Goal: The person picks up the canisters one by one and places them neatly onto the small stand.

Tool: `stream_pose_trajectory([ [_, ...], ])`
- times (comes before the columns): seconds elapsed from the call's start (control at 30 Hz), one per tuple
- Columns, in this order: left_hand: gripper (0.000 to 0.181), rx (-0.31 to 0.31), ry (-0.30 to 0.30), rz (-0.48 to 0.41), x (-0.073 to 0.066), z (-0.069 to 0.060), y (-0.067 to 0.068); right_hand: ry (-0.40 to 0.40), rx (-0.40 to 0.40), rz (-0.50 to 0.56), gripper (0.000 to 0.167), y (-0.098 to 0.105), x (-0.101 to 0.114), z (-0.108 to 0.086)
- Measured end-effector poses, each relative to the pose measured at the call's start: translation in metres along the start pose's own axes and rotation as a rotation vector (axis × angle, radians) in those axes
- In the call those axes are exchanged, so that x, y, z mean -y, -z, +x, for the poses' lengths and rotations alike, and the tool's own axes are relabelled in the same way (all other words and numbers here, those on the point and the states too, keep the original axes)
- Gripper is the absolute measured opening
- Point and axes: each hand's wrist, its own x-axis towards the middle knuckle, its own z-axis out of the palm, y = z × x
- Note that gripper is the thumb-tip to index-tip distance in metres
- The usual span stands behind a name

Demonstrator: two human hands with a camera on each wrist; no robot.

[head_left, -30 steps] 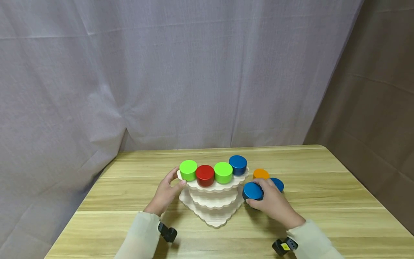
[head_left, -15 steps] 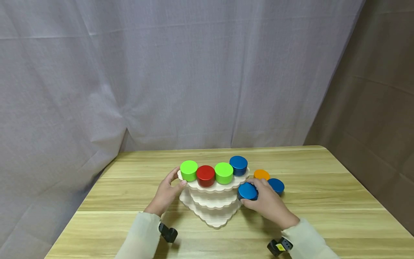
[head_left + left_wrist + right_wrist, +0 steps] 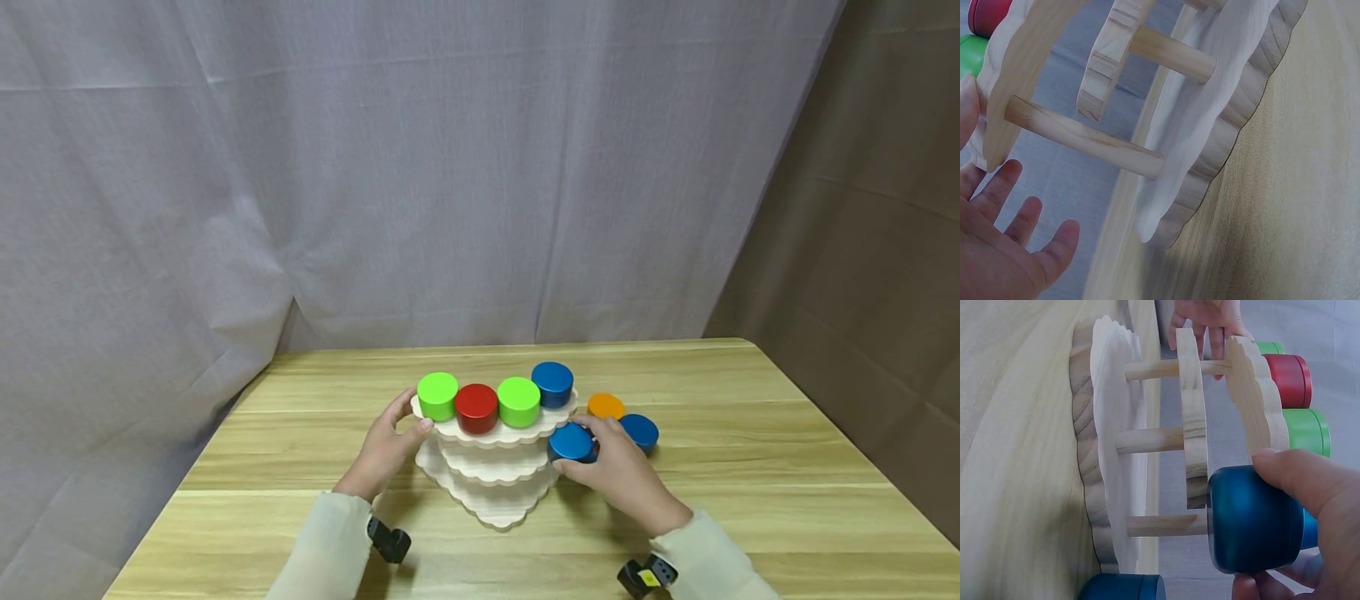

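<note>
A three-tier wooden stand (image 3: 501, 503) with scalloped edges stands on the table, its tiers joined by round dowels. My left hand (image 3: 382, 450) grips the left corner of the top tier between thumb and fingers, the other fingers spread in the left wrist view. A blue round tin (image 3: 1254, 519) is held by my right hand (image 3: 621, 472), thumb on one side and fingertips on the other. It is at the right end of the middle tier; whether it rests there is unclear. On the top tier sit a green tin (image 3: 437, 396), a red tin (image 3: 476, 408), another green tin (image 3: 518, 402) and a blue tin (image 3: 552, 383).
Right of the stand, an orange tin (image 3: 606, 406) and another blue tin (image 3: 639, 431) stand on the wooden table (image 3: 750, 467). Behind the table hangs a grey cloth (image 3: 450, 167). A brown cloth (image 3: 862, 250) hangs at the right.
My right hand has moved left with the blue tin, bringing it to the stand's right side under the top tier. The left hand has stayed at the top tier's corner.
</note>
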Motion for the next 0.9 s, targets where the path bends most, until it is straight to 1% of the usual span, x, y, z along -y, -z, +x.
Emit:
stream_pose_trajectory([
  [0.27, 0.066, 0.005, -0.024, -0.017, 0.001, -0.001, 0.001, -0.019, -0.012, 0.027, 0.07, -0.001, 0.0, 0.001],
  [0.43, 0.067, 0.005, -0.012, -0.026, 0.002, 0.001, 0.001, -0.024, -0.018, 0.02, 0.07, -0.001, 0.0, 0.003],
  [0.63, 0.067, 0.001, -0.013, -0.023, 0.002, 0.001, 0.002, -0.038, -0.01, 0.009, 0.071, -0.001, 0.002, 0.004],
  [0.77, 0.066, -0.003, -0.018, -0.024, 0.001, -0.001, 0.001, -0.061, 0.004, 0.053, 0.075, -0.004, 0.004, 0.004],
  [0.9, 0.065, 0.007, -0.027, -0.028, 0.0, -0.002, 0.0, -0.104, 0.009, 0.149, 0.081, -0.01, 0.007, 0.005],
])
